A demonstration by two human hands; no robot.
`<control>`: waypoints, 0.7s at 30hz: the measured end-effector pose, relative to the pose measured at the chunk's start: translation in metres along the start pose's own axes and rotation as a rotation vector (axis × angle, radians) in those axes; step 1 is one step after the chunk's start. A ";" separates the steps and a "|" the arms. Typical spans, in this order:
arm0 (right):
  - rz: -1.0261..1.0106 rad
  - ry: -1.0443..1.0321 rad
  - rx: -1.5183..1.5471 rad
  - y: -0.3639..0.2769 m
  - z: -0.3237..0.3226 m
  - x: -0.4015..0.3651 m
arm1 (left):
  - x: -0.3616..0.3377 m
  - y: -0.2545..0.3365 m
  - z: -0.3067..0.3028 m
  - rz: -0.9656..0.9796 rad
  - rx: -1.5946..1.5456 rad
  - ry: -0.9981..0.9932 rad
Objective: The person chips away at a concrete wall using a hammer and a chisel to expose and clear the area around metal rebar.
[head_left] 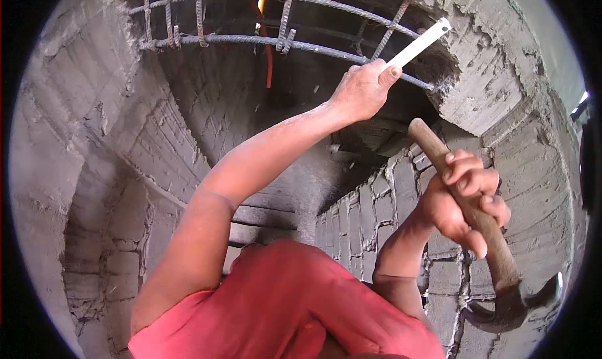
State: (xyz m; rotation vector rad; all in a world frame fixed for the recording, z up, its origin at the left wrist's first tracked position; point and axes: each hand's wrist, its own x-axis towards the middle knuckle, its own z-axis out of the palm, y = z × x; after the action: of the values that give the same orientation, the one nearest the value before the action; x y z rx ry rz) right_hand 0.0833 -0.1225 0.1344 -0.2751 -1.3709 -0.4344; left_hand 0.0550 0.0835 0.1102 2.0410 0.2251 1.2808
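Observation:
My left hand [364,90] is closed around a white flat bar [417,47] with a small dark hole at its upper end. That end lies against the rough broken concrete edge [473,61] at the upper right, and the bar crosses in front of the rebar [326,50]. Lower on the right, my right hand [465,199] grips the wooden handle of a claw hammer [498,255]. The hammer's metal head points down toward the lower right, apart from the bar and the concrete.
Curved rebar with short cross bars spans an opening at the top. An orange-red strip [269,67] hangs there. Block wall [445,277] stands at the right, and grey plastered wall [47,171] at the left. Small pale specks float mid-view.

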 end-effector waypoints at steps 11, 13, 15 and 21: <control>0.275 -0.090 -0.258 -0.004 0.024 -0.014 | 0.004 -0.043 0.031 0.128 -0.171 0.103; 0.157 -0.045 -0.359 -0.003 0.037 -0.010 | 0.009 -0.050 0.032 0.149 -0.226 0.064; 0.103 0.016 -0.415 -0.002 0.043 -0.010 | 0.011 -0.058 0.034 0.165 -0.268 0.038; 0.578 -0.107 -0.826 0.069 0.002 -0.031 | 0.011 -0.050 0.035 0.140 -0.323 0.025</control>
State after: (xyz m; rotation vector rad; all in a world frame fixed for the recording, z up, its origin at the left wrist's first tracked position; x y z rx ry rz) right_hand 0.1082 -0.0558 0.1090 -1.3485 -1.0841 -0.4790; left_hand 0.1007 0.1094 0.0772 1.7890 -0.1104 1.3314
